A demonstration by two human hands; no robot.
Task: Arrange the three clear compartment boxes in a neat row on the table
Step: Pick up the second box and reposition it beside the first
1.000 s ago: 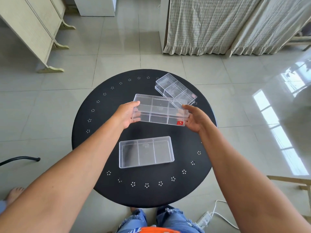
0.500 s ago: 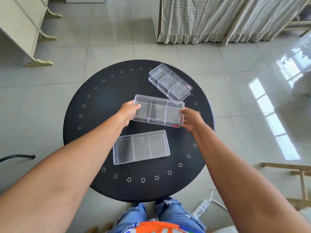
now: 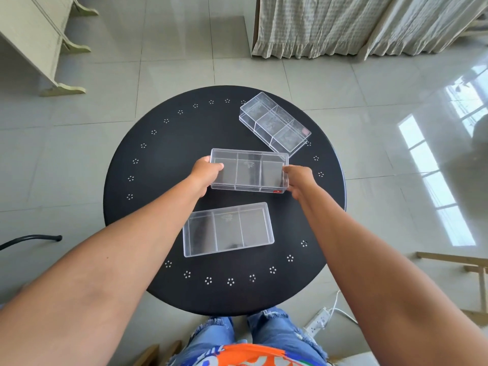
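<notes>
Three clear plastic boxes, each split into three compartments, are over a round black table. I hold the middle box by its short ends: my left hand grips the left end, my right hand the right end. It sits level near the table's centre, with a small red sticker at its front right corner. The near box lies flat just below it, slightly tilted. The far box lies at the back right, turned diagonally, close to the held box's far right corner.
The table's rim carries a ring of small white flower marks. Tiled floor surrounds it. A cream cabinet stands at the far left, curtains at the back right, a power strip by my knees, and a wooden frame at right.
The box in my hands has come down and nearer to me, away from the diagonal far box, and now sits level close to the tabletop. The other two boxes have not moved.
</notes>
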